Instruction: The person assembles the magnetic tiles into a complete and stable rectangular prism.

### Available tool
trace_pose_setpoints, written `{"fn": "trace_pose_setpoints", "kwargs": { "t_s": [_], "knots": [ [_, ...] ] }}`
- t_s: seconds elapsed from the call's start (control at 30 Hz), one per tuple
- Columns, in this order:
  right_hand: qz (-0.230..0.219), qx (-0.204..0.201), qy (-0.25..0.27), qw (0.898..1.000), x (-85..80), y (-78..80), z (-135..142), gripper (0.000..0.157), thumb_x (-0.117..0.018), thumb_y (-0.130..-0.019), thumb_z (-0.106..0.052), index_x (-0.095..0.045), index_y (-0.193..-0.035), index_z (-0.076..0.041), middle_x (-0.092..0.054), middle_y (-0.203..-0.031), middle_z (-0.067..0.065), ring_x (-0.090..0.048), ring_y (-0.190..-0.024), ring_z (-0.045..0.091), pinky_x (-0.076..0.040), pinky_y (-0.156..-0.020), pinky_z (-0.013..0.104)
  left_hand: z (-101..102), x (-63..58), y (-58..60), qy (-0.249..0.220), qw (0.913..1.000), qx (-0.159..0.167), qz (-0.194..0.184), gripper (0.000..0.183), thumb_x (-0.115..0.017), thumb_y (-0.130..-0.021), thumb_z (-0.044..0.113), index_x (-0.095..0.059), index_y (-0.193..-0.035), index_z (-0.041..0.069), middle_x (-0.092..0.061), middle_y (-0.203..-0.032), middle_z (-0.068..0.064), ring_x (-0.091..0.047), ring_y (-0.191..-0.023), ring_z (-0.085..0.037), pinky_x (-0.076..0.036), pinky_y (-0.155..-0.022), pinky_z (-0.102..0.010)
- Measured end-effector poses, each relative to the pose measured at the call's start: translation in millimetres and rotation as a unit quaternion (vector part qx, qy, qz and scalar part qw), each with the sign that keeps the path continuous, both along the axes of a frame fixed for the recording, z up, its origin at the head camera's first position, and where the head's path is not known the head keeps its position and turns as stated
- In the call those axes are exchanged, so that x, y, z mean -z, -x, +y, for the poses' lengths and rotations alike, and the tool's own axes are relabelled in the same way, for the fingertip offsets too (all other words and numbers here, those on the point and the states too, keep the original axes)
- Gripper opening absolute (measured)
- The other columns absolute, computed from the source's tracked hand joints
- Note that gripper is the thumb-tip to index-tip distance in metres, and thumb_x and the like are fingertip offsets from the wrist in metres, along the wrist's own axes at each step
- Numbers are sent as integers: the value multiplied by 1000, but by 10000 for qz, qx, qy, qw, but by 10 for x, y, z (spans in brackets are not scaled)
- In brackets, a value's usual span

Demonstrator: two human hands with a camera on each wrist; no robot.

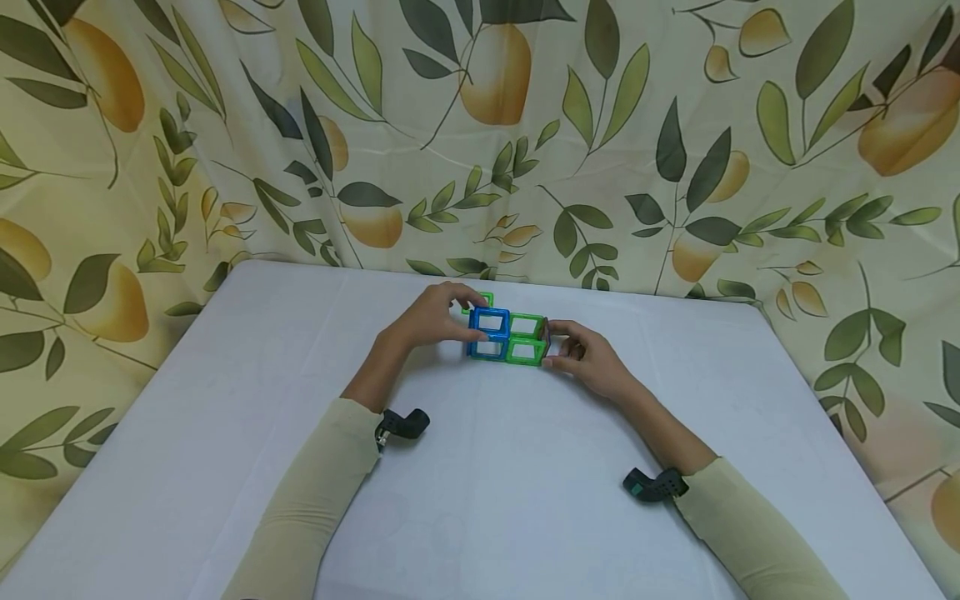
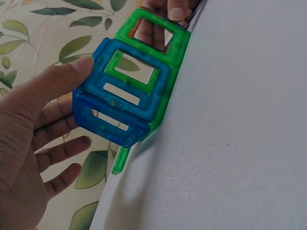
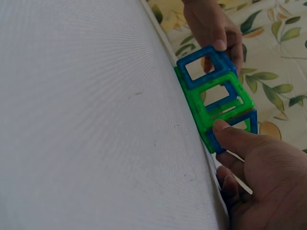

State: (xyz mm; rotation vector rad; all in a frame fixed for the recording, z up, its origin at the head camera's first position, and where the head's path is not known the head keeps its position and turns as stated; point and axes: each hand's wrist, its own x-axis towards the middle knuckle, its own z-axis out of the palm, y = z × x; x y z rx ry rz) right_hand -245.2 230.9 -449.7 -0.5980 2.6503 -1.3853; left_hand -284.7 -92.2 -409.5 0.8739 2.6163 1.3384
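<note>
A low boxy build of see-through magnetic tiles, square frames in blue and green, rests on the white table near its back edge. My left hand [image 1: 438, 315] pinches the blue end [image 1: 491, 320], its thumb on the front and a finger behind; its other fingers spread loosely in the left wrist view. Beside the blue part, green tiles [image 1: 527, 352] form the right half. At the right end, my right hand [image 1: 588, 358] grips a blue tile [image 3: 253, 123] between thumb and fingers. One more green tile [image 1: 487, 297] shows behind the left end.
The white-covered table [image 1: 480, 500] stretches out in front of the build. Behind it hangs a cloth [image 1: 480, 167] printed with leaves and orange fruit. A black wrist camera [image 1: 405, 425] sits on the left wrist and another camera [image 1: 654, 485] on the right.
</note>
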Motion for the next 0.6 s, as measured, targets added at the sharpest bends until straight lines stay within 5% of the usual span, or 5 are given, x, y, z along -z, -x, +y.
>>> {"fn": "trace_pose_setpoints", "kwargs": {
  "t_s": [0.6],
  "knots": [
    [46,-1,-17,10000,3,-1,-2,60,-81,-92,-9,-57,-147,-2,-64,-123,16,-52,-85,26,-43,-70,26,-19,3,31,76,9999,128,1,55,-96,-77,30,-76,-123,8,-72,-121,-3,-58,-112,-24,-48,-100,-50]
  ]
}}
